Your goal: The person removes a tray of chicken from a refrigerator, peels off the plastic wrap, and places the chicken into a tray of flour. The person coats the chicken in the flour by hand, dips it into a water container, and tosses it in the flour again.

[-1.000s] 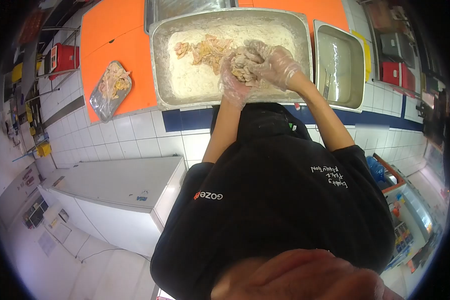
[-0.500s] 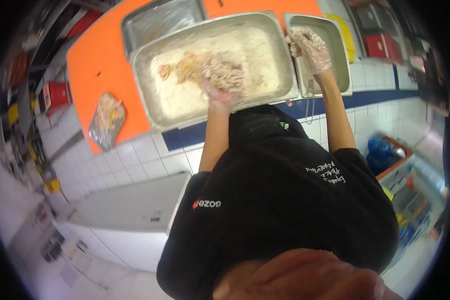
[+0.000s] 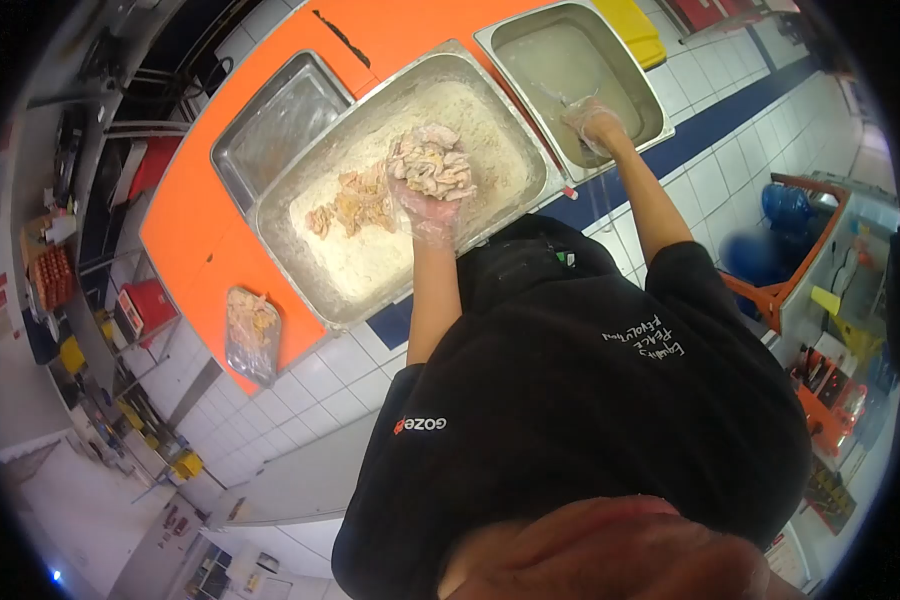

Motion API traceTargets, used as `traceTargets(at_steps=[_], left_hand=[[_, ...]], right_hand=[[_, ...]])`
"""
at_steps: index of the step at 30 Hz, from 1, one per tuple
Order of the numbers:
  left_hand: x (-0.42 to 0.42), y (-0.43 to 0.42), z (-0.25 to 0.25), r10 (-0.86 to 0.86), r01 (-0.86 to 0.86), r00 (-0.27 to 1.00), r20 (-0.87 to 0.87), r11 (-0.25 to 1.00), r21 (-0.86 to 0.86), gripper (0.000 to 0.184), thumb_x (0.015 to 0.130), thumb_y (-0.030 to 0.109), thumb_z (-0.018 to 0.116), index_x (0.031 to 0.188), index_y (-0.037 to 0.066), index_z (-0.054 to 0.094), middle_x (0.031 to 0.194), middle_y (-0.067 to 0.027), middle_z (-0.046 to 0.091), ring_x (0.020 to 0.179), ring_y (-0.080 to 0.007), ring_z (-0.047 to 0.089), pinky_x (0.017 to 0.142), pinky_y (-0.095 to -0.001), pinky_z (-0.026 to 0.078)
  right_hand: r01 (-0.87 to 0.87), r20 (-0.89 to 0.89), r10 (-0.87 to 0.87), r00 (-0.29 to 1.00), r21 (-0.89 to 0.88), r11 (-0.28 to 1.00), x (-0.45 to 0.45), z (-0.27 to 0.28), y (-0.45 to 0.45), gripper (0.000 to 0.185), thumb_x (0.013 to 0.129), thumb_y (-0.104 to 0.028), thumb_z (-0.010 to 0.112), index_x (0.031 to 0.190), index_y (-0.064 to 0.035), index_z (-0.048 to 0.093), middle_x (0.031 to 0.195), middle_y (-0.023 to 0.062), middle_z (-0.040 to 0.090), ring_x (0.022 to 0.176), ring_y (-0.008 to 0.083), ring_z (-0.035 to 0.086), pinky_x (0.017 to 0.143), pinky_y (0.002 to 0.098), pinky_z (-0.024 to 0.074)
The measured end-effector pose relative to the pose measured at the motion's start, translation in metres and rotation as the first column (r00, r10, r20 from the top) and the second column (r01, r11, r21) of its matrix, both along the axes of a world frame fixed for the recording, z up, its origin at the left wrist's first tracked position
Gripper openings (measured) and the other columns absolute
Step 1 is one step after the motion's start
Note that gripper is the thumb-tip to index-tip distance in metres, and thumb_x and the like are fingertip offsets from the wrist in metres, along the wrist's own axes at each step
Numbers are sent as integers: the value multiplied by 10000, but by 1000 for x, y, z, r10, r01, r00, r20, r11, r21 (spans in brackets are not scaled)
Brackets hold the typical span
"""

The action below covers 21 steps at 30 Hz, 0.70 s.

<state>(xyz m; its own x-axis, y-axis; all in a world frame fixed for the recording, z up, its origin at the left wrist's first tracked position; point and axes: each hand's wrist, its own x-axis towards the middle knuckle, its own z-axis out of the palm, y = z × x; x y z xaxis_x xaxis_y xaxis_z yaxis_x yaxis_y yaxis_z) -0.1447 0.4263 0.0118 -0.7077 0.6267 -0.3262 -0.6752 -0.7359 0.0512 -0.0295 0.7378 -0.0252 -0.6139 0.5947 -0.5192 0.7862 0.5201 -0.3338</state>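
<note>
Head view: the left hand (image 3: 430,215), in a clear plastic glove, is turned palm up with its fingers partly curled, cupping a heap of flour-dusted meat pieces (image 3: 432,165). It hangs over the large metal pan (image 3: 518,150), whose bottom is spread with pale flour (image 3: 345,262). Just to the left of this hand, more raw meat strips (image 3: 363,200) lie on the flour in a loose cluster, yellowish and pink and less coated than the heap in the palm.

To the right, the right hand (image 3: 595,125), also in a clear glove, reaches over the edge into a deep metal pan (image 3: 644,100) that holds cloudy liquid (image 3: 550,62). Its fingers point down and away from the body; whether they are spread or pinching something, I cannot tell.

Both pans sit side by side on an orange tabletop (image 3: 192,222). Beyond the flour pan, on its left, rests a shallow metal tray (image 3: 282,130). Nearer the table's left corner, well apart from both hands, stands a small tray (image 3: 254,372) with raw meat and clear plastic wrap. The person wears a black T-shirt (image 3: 570,410), and blue bottles (image 3: 785,207) stand off to the right.
</note>
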Motion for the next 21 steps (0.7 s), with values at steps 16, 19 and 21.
traceTargets(at_steps=[16, 19, 21], left_hand=[[-26, 174, 30, -364, 377, 923, -122, 918, 119, 434, 986, 443, 412, 1026, 69, 629, 945, -134, 692, 825, -303, 679, 642, -407, 582], [-21, 205, 28, -308, 311, 946, -101, 951, 8, 442, 982, 421, 422, 1083, 34, 611, 982, -161, 685, 874, -313, 674, 680, -405, 591], [-15, 223, 27, -286, 288, 945, -157, 958, -8, 420, 986, 408, 396, 1096, 50, 587, 988, -153, 679, 860, -305, 678, 695, -410, 597]], right_hand=[[179, -110, -173, 979, 56, 982, 58, 92, 6, 455, 827, -344, 715, 976, 85, 711, 925, 297, 714, 883, 404, 720, 830, 440, 558], [302, -184, -324, 928, -134, 944, 68, 84, 7, 505, 815, -396, 748, 959, 86, 706, 821, 230, 709, 737, 321, 703, 721, 408, 553], [303, -192, -340, 921, -198, 932, 70, 83, 1, 509, 817, -414, 761, 944, 75, 700, 773, 192, 689, 681, 276, 675, 652, 394, 536]])
